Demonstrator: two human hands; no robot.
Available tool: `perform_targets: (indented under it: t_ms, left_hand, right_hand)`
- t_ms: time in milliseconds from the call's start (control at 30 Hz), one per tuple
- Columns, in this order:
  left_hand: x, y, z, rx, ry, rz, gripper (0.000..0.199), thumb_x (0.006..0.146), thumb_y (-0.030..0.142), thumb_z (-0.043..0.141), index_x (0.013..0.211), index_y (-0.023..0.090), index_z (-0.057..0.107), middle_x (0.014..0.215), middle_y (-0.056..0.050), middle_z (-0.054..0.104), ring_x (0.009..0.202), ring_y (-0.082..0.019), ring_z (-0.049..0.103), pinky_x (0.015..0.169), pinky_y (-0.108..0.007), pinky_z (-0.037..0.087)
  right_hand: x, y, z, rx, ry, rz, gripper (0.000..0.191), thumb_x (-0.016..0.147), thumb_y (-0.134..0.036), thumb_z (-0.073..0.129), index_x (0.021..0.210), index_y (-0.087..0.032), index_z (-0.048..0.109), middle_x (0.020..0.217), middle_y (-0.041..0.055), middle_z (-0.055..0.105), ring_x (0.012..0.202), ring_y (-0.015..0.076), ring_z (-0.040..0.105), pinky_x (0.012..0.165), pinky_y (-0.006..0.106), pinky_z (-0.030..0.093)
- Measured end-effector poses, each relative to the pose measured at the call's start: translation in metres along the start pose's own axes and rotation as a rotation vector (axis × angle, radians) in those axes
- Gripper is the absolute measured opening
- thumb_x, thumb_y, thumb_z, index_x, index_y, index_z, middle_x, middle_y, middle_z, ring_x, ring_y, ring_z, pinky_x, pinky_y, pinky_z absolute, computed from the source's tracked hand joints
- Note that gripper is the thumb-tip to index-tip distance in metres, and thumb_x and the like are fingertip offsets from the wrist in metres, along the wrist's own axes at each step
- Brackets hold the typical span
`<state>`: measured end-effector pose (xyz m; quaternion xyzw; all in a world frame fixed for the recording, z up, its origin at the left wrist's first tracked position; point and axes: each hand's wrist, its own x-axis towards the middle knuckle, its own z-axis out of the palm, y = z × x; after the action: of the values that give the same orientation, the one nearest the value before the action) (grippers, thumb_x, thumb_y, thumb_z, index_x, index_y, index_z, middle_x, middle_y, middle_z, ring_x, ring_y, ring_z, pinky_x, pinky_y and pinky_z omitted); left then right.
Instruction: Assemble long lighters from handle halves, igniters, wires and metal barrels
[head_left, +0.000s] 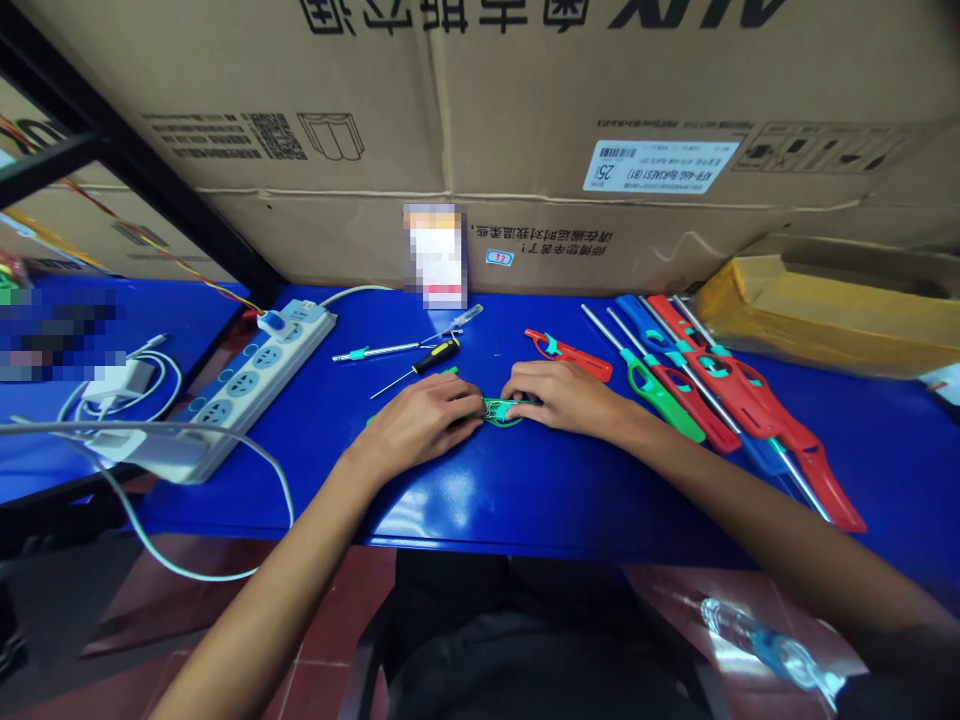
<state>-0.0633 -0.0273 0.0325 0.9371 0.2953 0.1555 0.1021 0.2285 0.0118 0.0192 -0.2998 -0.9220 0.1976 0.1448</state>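
Note:
A green lighter casing (501,411) lies low over the blue table, with wire and a teal part showing inside it. My left hand (429,418) has its fingers closed on the casing's left end. On the right end, my right hand (551,396) pinches the casing between thumb and fingers. Behind my left hand lie a black and yellow screwdriver (435,355), a metal lighter tube with a teal piece (382,351) and a clear-handled screwdriver (469,317). A red lighter casing (574,356) rests behind my right hand.
Several red, green and blue lighters (739,395) are piled at the right, before an open yellow-brown box (832,310). A white power strip (259,375) with cables stands left. Large cardboard (450,120) borders the blue table (525,510) at the back.

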Motion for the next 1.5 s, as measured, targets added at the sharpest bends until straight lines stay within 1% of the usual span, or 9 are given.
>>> perform_targets:
  t_ms: [133, 233, 433, 567, 700, 867, 1200, 1367, 1500]
  left_hand:
    - [0.002, 0.0, -0.005, -0.016, 0.025, 0.008, 0.023, 0.121, 0.03, 0.056, 0.115, 0.02, 0.076, 0.123, -0.01, 0.082, 0.11, -0.024, 0.077, 0.107, -0.043, 0.062]
    - [0.012, -0.004, -0.017, -0.029, 0.044, -0.011, 0.02, 0.12, 0.03, 0.058, 0.116, 0.022, 0.076, 0.124, -0.01, 0.081, 0.111, -0.024, 0.076, 0.105, -0.041, 0.061]
    - [0.068, -0.044, -0.038, 0.005, 0.058, -0.042, 0.015, 0.112, 0.027, 0.064, 0.113, 0.021, 0.078, 0.109, -0.009, 0.08, 0.103, -0.026, 0.075, 0.093, -0.039, 0.057]
    - [0.108, -0.074, -0.028, -0.002, 0.035, -0.092, 0.012, 0.103, 0.025, 0.07, 0.11, 0.02, 0.08, 0.109, -0.01, 0.082, 0.099, -0.025, 0.074, 0.09, -0.038, 0.054]
    - [0.128, -0.085, -0.006, 0.017, 0.002, -0.123, 0.013, 0.099, 0.025, 0.071, 0.107, 0.02, 0.079, 0.103, -0.009, 0.08, 0.094, -0.025, 0.073, 0.085, -0.037, 0.052]
    - [0.128, -0.084, 0.011, 0.095, 0.03, -0.166, 0.015, 0.102, 0.025, 0.067, 0.11, 0.021, 0.079, 0.106, -0.01, 0.08, 0.095, -0.026, 0.073, 0.082, -0.036, 0.049]
    - [0.112, -0.086, 0.002, 0.134, 0.022, -0.263, 0.015, 0.107, 0.025, 0.064, 0.112, 0.021, 0.078, 0.106, -0.012, 0.078, 0.096, -0.027, 0.072, 0.081, -0.036, 0.048]
    - [0.11, -0.09, 0.006, 0.136, 0.031, -0.236, 0.013, 0.107, 0.024, 0.063, 0.111, 0.021, 0.075, 0.105, -0.011, 0.077, 0.095, -0.027, 0.073, 0.08, -0.036, 0.05]
    - [0.106, -0.094, 0.007, 0.113, 0.043, -0.265, 0.017, 0.107, 0.029, 0.066, 0.121, 0.021, 0.07, 0.111, -0.014, 0.079, 0.097, -0.028, 0.075, 0.081, -0.037, 0.053]
  right_hand:
    - [-0.002, -0.002, -0.005, 0.037, 0.015, 0.003, 0.008, 0.111, -0.028, 0.076, 0.115, -0.023, 0.08, 0.112, 0.0072, 0.081, 0.099, 0.0231, 0.075, 0.091, 0.035, 0.055]
    - [0.004, 0.002, -0.023, 0.034, 0.035, -0.006, 0.012, 0.113, -0.03, 0.073, 0.12, -0.023, 0.08, 0.115, 0.008, 0.08, 0.1, 0.0234, 0.074, 0.091, 0.035, 0.054]
    - [0.042, 0.048, -0.07, -0.012, 0.092, -0.027, 0.014, 0.108, -0.033, 0.077, 0.114, -0.023, 0.083, 0.112, 0.008, 0.08, 0.098, 0.024, 0.072, 0.091, 0.036, 0.052]
    - [0.058, 0.09, -0.078, -0.037, 0.1, -0.021, 0.015, 0.104, -0.032, 0.079, 0.113, -0.021, 0.085, 0.112, 0.0091, 0.081, 0.098, 0.0249, 0.072, 0.092, 0.037, 0.052]
    - [0.059, 0.119, -0.073, -0.038, 0.066, 0.003, 0.018, 0.103, -0.032, 0.078, 0.115, -0.022, 0.087, 0.112, 0.0082, 0.082, 0.097, 0.0241, 0.072, 0.09, 0.037, 0.052]
    - [0.057, 0.128, -0.064, -0.047, 0.074, 0.059, 0.018, 0.105, -0.031, 0.078, 0.119, -0.025, 0.088, 0.113, 0.0068, 0.08, 0.099, 0.023, 0.071, 0.093, 0.036, 0.052]
    - [0.068, 0.111, -0.042, -0.078, 0.151, 0.114, 0.016, 0.11, -0.029, 0.075, 0.121, -0.024, 0.085, 0.116, 0.0093, 0.079, 0.115, 0.028, 0.068, 0.107, 0.042, 0.053]
    - [0.048, 0.115, -0.051, -0.066, 0.222, 0.123, 0.024, 0.112, -0.033, 0.07, 0.134, -0.028, 0.08, 0.132, 0.0113, 0.08, 0.127, 0.0311, 0.071, 0.116, 0.051, 0.055]
    - [0.013, 0.117, -0.065, -0.163, 0.296, 0.259, 0.03, 0.115, -0.035, 0.06, 0.137, -0.024, 0.078, 0.139, 0.0159, 0.077, 0.135, 0.0353, 0.069, 0.122, 0.058, 0.053]
